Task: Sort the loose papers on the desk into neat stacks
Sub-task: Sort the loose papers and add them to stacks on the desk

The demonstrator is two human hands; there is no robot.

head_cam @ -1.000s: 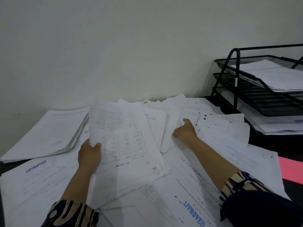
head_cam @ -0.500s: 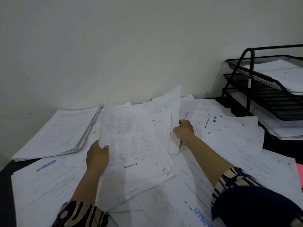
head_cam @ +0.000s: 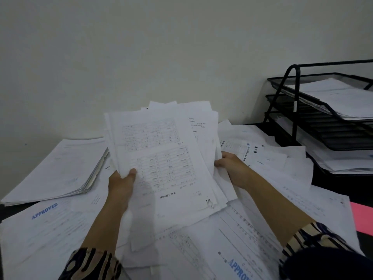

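Sheaf of papers [head_cam: 161, 158], gripped at both edges by left hand [head_cam: 121, 183] and right hand [head_cam: 232, 168]. Beside: neat stack [head_cam: 54, 170] left; black tray rack [head_cam: 323, 118] right; pink sheet [head_cam: 362, 217]; loose sheets [head_cam: 252, 239] beneath.

A ragged bundle of white printed sheets [head_cam: 161, 158] tilts up above loose papers [head_cam: 252, 229] strewn across the desk [head_cam: 343, 180].
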